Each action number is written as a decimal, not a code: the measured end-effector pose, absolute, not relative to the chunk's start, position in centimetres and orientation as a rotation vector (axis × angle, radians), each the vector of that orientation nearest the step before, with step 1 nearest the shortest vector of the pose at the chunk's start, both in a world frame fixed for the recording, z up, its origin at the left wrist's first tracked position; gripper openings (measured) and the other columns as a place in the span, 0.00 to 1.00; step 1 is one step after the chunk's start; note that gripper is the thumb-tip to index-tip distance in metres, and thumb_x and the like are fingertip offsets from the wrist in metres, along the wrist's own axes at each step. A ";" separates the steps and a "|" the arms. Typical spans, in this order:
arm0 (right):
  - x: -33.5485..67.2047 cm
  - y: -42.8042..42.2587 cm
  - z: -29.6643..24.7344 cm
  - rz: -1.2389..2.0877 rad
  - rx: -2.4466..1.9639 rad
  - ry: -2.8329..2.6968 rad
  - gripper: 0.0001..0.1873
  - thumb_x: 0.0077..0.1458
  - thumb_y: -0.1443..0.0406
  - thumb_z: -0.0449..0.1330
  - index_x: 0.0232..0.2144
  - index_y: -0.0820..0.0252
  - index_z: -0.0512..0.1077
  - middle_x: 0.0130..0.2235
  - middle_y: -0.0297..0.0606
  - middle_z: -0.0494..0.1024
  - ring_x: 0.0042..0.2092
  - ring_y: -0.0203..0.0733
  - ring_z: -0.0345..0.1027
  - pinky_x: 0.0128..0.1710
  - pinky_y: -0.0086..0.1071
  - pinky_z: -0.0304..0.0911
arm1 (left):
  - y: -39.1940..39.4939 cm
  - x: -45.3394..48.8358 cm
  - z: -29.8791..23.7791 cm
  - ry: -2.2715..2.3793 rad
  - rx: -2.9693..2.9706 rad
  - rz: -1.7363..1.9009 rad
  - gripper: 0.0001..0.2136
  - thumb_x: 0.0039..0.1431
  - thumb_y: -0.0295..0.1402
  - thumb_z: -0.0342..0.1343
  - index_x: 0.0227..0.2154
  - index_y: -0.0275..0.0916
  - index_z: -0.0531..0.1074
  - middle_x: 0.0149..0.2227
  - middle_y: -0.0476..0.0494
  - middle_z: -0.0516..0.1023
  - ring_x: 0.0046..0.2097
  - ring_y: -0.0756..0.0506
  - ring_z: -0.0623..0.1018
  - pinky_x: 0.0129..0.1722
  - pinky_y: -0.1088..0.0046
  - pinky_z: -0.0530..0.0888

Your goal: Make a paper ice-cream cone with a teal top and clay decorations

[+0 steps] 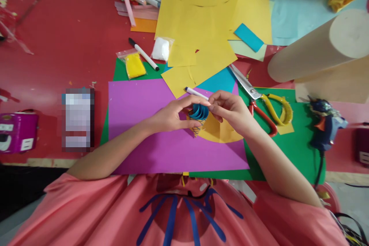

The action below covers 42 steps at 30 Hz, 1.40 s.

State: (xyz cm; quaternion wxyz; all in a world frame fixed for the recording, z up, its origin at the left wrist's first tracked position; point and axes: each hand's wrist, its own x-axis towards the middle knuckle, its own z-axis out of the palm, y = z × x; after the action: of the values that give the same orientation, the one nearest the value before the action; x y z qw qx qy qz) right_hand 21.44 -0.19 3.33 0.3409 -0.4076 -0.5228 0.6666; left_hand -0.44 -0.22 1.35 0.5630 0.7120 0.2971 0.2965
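Your left hand (180,114) is curled in a C around a small paper cone (197,127), thumb on its patterned yellow side and fingers arched over the far side of its mouth, so the hold looks narrow and light. Your right hand (232,112) comes in from the opposite side with its fingertips drawn close together, just beside the layered blue paper strip (199,112) that curls in the mouth of the cone; whether those fingertips grip its edge or only touch it, you cannot tell from here. So the cone lies between your hands, right in front of your chest, nearer the left, which wraps it, while the right meets only its upper right edge. Its long axis runs roughly toward you: the point aims back at your body and the open, blue-filled mouth faces away, leaning slightly right. Beneath is the purple sheet (144,123); whether the tip rests on it or hangs above it is unclear. Just right of the cone, under your right wrist, lies a yellow paper piece (227,133) with a curved edge. Beyond your fingers, a white marker (196,92) points in at the right hand, its near end hidden, and open scissors (252,93) sit farther right.
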 end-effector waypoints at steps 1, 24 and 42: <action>21.5 -0.2 3.4 1.725 -1.057 -1.360 0.08 0.56 0.63 0.64 0.31 0.62 0.70 0.23 0.26 0.66 0.22 0.26 0.57 0.19 0.24 0.52 | -0.3 -0.4 1.4 0.699 1.674 0.700 0.21 0.57 0.38 0.64 0.53 0.47 0.69 0.51 0.44 0.77 0.43 0.48 0.80 0.40 0.75 0.78; 21.0 -1.1 3.6 1.620 -0.985 -1.310 0.13 0.56 0.58 0.66 0.33 0.60 0.69 0.29 0.30 0.69 0.28 0.29 0.63 0.28 0.25 0.61 | -0.2 -0.5 1.9 0.496 2.061 0.999 0.24 0.56 0.28 0.64 0.55 0.43 0.66 0.52 0.40 0.80 0.53 0.46 0.80 0.49 0.75 0.77; 20.9 -1.7 2.1 2.233 -0.617 -1.328 0.26 0.59 0.45 0.55 0.43 0.60 0.72 0.37 0.38 0.72 0.38 0.40 0.68 0.44 0.39 0.67 | -0.5 -0.6 2.1 0.463 2.064 1.054 0.25 0.56 0.30 0.65 0.56 0.46 0.65 0.55 0.36 0.77 0.55 0.43 0.79 0.52 0.66 0.79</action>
State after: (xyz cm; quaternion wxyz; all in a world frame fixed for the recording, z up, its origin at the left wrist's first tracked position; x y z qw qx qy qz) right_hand 20.90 -1.71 2.08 0.2333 -0.2247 -0.4836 0.8131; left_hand -0.62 -0.47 2.07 0.3796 0.8080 0.1812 0.4125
